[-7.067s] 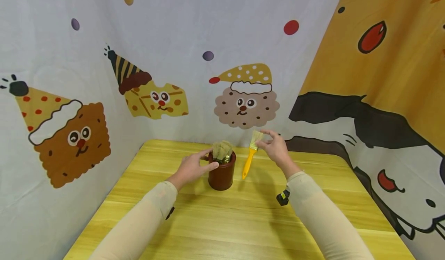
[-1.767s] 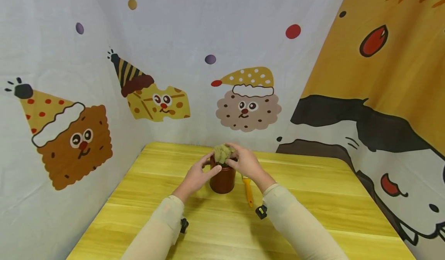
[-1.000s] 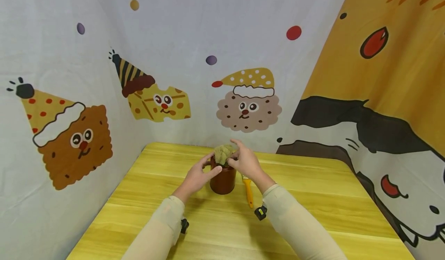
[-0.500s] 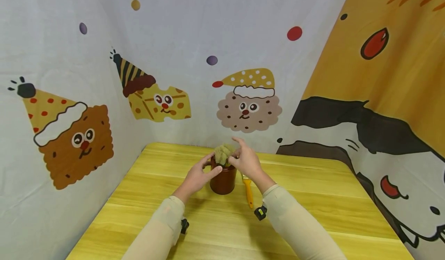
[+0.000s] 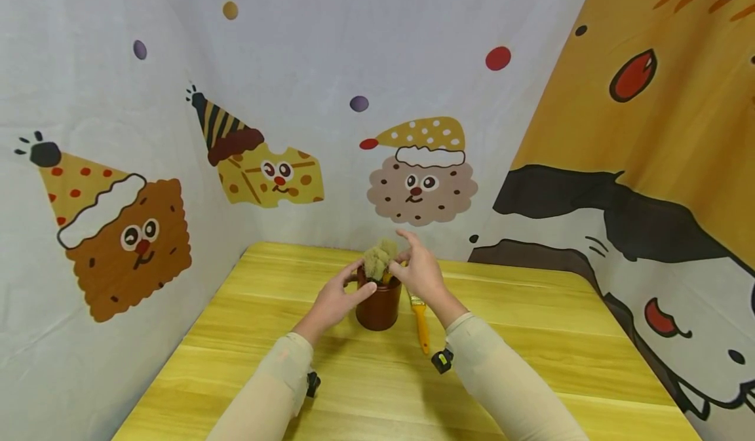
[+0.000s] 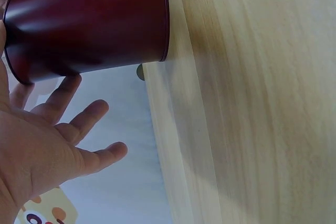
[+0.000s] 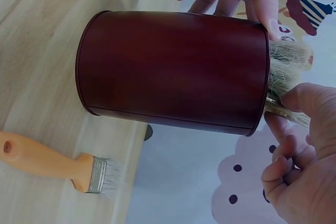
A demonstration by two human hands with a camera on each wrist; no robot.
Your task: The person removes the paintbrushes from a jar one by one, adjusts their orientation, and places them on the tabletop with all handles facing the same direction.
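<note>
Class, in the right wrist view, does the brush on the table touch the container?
No, bare table shows between the brush and the container.

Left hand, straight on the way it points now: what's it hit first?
The pot: the left hand is touching it. Beyond that contact, probably the bristles sticking up from its mouth, though depth there is hard to judge.

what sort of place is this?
Probably a makeshift recording booth: cartoon-printed cloth hangs behind a wood-grain table, and a black wrist-worn device looks like a camera.
</note>
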